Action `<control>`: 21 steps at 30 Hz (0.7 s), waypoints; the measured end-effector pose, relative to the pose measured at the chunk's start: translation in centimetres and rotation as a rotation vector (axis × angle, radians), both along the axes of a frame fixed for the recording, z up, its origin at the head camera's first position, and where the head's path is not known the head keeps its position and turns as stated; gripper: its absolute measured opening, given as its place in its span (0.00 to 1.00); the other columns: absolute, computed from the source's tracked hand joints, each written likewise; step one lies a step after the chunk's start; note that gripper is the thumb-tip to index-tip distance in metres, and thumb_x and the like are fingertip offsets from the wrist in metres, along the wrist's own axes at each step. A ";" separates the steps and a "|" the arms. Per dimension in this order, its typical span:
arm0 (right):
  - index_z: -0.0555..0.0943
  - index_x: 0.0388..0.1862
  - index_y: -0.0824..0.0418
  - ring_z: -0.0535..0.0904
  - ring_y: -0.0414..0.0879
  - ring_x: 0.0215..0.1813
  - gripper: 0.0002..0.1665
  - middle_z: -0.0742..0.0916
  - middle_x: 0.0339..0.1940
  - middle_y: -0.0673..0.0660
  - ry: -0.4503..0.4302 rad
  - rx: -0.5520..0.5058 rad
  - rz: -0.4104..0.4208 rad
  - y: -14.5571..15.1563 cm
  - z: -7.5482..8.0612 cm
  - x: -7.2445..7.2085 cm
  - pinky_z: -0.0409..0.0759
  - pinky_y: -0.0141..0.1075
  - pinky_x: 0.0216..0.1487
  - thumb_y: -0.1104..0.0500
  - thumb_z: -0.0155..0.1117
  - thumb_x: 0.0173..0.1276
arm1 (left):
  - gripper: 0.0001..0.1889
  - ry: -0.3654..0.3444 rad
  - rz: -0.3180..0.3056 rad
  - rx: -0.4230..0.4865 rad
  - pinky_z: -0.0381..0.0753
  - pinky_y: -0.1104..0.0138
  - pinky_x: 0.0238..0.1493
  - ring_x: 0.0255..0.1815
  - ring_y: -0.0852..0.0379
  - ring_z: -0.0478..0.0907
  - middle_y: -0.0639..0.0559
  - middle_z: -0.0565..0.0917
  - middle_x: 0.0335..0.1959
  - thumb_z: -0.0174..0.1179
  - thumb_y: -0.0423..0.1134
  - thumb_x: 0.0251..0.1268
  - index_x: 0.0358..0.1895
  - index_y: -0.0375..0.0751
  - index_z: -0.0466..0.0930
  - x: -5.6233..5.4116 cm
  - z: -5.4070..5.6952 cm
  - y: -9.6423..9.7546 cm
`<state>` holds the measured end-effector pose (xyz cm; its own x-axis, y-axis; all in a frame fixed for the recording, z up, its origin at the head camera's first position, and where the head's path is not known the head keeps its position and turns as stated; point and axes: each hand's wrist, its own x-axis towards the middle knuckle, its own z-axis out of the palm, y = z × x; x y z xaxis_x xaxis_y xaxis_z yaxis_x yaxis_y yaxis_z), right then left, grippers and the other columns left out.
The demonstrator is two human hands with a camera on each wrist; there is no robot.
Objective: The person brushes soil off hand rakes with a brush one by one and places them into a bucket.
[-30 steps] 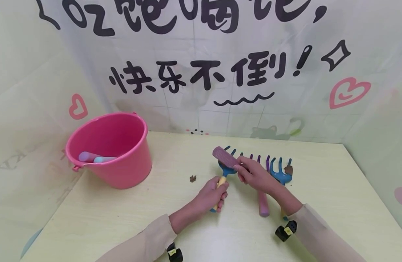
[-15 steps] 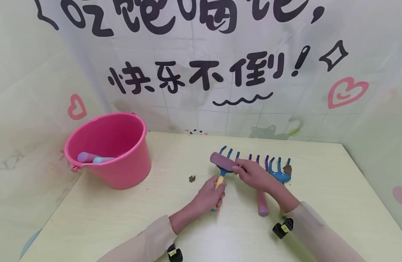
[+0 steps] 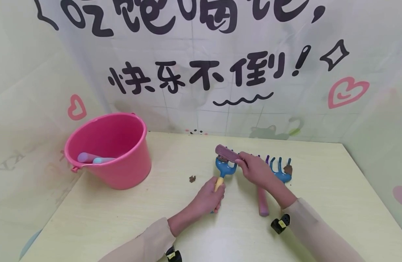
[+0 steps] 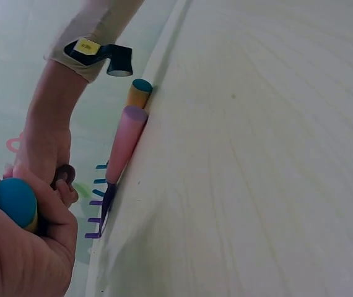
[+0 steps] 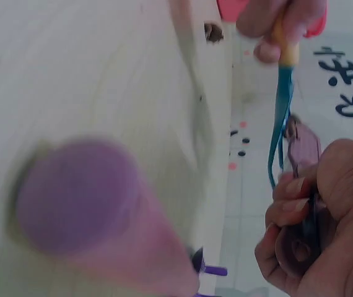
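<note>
My left hand [image 3: 205,196] grips the yellow handle of a blue garden hand fork [image 3: 225,168], its tines pointing away from me. In my right hand [image 3: 256,168] is a small mauve brush [image 3: 226,153] with a flat dotted back and a hole in its handle end [image 5: 299,249]. The brush head lies across the fork's tines, with brown dirt [image 3: 222,159] showing right under it. Behind and below the right forearm lie a pink-handled purple rake [image 3: 263,203] and a second blue fork [image 3: 282,177] with a brown clump [image 3: 288,170] on its tines.
A pink bucket [image 3: 135,167] stands at the left, with lilac [image 3: 86,157] and light blue [image 3: 103,160] handles inside it. A brown crumb [image 3: 192,178] lies on the pale wooden table [image 3: 148,218]. A printed white sheet [image 3: 194,102] hangs behind.
The brush moved left and down over the fork, then back up and right towards the tine tips. The fork head has turned slightly, showing more blue and some brown dirt.
</note>
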<state>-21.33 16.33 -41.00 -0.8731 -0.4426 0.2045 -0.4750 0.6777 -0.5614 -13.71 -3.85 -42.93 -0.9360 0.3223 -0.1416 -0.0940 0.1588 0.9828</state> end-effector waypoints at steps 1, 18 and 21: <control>0.74 0.35 0.59 0.65 0.43 0.22 0.10 0.70 0.21 0.49 0.007 -0.008 -0.006 0.2 -0.1 -0.1 0.65 0.37 0.25 0.59 0.57 0.80 | 0.08 -0.006 -0.004 0.001 0.71 0.71 0.14 0.13 0.60 0.67 0.48 0.73 0.24 0.48 0.36 0.81 0.47 0.31 0.68 0.0 0.1 0.0; 0.78 0.38 0.66 0.66 0.45 0.22 0.14 0.75 0.20 0.51 -0.177 -0.320 0.072 0.4 0.4 -0.1 0.64 0.34 0.24 0.58 0.54 0.82 | 0.10 -0.066 0.031 0.038 0.72 0.72 0.15 0.15 0.60 0.67 0.50 0.71 0.24 0.49 0.39 0.82 0.51 0.33 0.69 -0.6 1.1 0.4; 0.78 0.36 0.66 0.66 0.44 0.22 0.15 0.74 0.19 0.51 -0.208 -0.276 0.099 0.4 0.4 -0.1 0.63 0.34 0.24 0.58 0.54 0.82 | 0.11 -0.074 0.034 0.046 0.72 0.72 0.15 0.15 0.60 0.67 0.50 0.71 0.24 0.49 0.39 0.82 0.52 0.32 0.68 -0.7 1.0 0.3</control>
